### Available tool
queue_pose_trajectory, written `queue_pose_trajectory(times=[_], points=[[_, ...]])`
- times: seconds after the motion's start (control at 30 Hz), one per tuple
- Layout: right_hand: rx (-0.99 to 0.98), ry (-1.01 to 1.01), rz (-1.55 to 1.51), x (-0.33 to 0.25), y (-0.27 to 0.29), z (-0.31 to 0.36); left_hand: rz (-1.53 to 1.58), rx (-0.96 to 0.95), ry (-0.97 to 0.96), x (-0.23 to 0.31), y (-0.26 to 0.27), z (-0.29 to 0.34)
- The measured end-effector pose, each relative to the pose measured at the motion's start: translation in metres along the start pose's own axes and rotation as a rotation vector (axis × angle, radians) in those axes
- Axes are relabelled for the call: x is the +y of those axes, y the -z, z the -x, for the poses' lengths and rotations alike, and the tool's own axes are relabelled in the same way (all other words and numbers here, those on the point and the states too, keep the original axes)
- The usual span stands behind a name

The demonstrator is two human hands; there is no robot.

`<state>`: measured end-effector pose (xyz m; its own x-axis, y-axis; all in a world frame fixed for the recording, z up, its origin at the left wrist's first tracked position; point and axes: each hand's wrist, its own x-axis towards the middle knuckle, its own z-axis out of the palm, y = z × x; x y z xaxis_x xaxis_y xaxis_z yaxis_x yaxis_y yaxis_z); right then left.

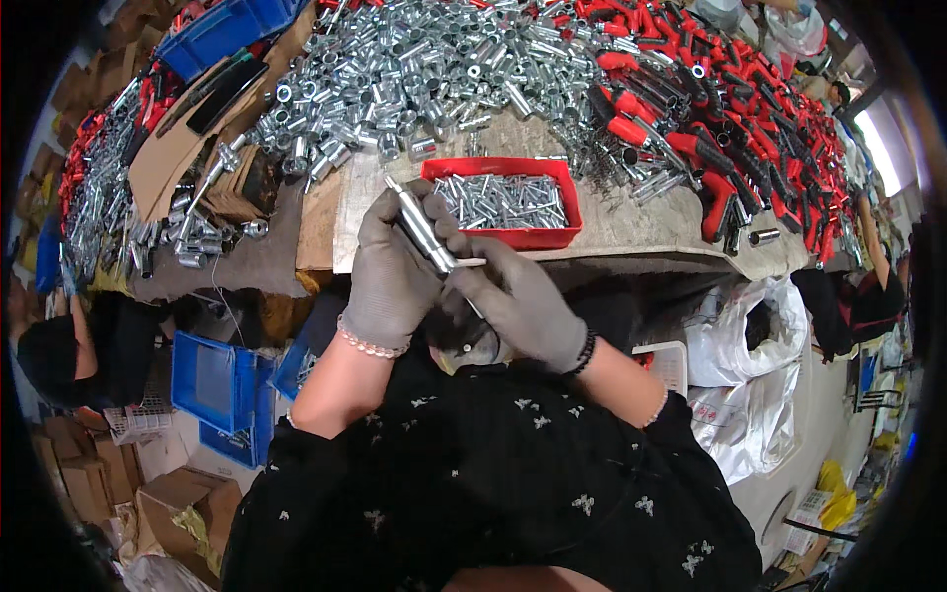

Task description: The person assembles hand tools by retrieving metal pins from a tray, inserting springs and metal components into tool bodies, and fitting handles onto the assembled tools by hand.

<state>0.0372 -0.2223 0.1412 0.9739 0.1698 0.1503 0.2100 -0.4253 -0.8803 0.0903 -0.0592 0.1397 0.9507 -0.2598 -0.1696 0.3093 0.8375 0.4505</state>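
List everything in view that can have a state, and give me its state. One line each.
Left hand: gloved, closed around the silver metal piece.
Silver metal piece: held slanting, narrow tip up.
Right hand: gloved, fingers bent at the piece's lower end; grip unclear.
Red tray: uncovered, holding many small metal pins.
Metal sockets: loosely heaped.
White sack: mouth open.

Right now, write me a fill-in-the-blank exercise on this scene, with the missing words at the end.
1. The left hand grips a shiny part made of ____.
2. The tray holding small pins is coloured ____.
3. The right hand has a beaded bracelet coloured ____.
4. The white sacks are on the person's ____ side.

Missing words: metal; red; black; right.
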Motion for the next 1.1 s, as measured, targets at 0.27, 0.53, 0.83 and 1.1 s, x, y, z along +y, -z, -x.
queue_pose_trajectory(times=[0.27,0.53,0.83,1.1], points=[[-0.303,-0.409,-0.799,0.019,-0.002,0.025,-0.009,0.036,-0.404,0.059,0.021,-0.016],[-0.166,-0.280,-0.856,0.011,-0.001,0.040,-0.598,0.023,-0.152,0.015,0.023,0.050],[-0.038,-0.171,-0.440,0.020,-0.009,0.048,-1.079,0.012,-0.337,0.016,0.011,0.054],[-0.041,-0.039,-0.204,0.020,0.002,0.053,-1.528,-0.081,-0.586,0.028,0.011,0.059]])
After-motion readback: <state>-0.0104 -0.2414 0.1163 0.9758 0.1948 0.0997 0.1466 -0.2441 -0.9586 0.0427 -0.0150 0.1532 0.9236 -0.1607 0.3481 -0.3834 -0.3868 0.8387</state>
